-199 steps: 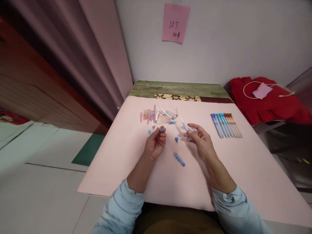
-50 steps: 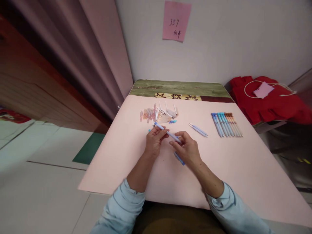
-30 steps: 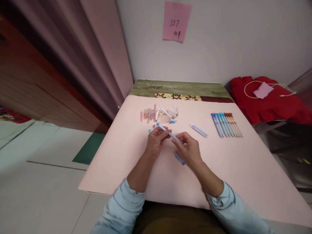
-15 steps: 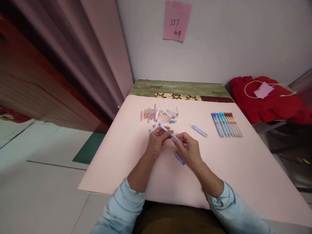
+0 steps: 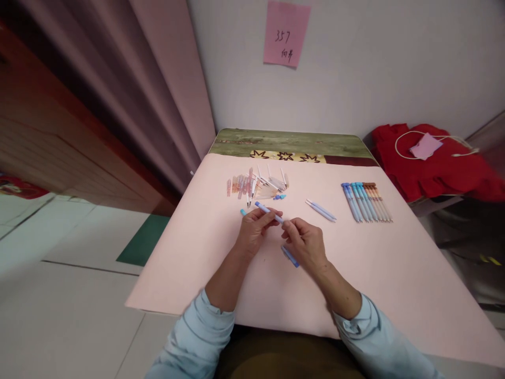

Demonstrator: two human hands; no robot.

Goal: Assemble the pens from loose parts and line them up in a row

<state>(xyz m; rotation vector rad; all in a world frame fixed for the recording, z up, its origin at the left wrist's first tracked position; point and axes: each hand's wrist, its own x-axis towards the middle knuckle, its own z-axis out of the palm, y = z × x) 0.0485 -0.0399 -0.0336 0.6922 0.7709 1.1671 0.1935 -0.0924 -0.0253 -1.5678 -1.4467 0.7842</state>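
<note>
My left hand [image 5: 252,231] pinches a blue pen part [image 5: 268,210] with a darker blue end, slanting down toward the right. At its lower right end, the thumb and fingers of my right hand [image 5: 307,239] close on it, hiding what lies there. A darker blue pen piece with a clip [image 5: 290,256] lies on the table just below my right hand. Behind my left hand a light blue tip [image 5: 243,212] peeks out. Two pale blue pen barrels [image 5: 320,210] with white ends lie to the right of my hands.
Beyond my hands is a pile of white refills [image 5: 268,184], clear pinkish clip pieces [image 5: 241,185] and small blue caps [image 5: 280,197]. A row of blue and brown pens [image 5: 366,202] lies at the right. The pink-covered table [image 5: 189,263] meets a wall behind.
My right hand's fingertips have shifted up along the pen toward my left hand, so less of its lower part shows. The left hand and the things on the table keep their places.
</note>
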